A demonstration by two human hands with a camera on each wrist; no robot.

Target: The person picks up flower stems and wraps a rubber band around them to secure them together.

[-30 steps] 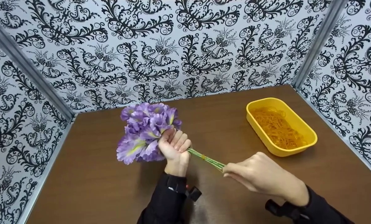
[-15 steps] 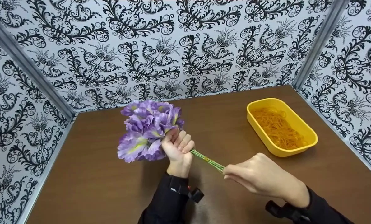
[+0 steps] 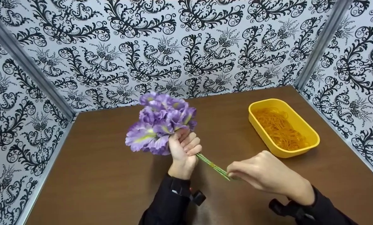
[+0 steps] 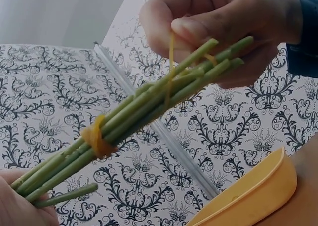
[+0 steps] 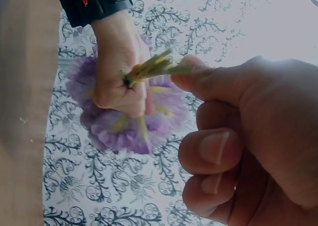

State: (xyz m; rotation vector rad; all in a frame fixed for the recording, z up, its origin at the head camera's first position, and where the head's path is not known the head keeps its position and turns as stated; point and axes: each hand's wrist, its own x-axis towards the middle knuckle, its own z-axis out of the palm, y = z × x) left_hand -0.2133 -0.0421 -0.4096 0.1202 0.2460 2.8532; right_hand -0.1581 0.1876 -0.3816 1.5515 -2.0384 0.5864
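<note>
Black long sleeves [image 3: 164, 203]; black wrist-mounted cameras [image 3: 196, 197]; bare hands.

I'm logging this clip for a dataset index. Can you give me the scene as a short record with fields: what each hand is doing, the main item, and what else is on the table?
left hand: grips the flower bunch just below the blooms
right hand: pinches the stem ends, with a rubber band stretched from its fingers
flower bunch: purple blooms, green stems, one band already wound around them
tub: yellow, holds rubber bands, right of the hands
table: brown
</note>
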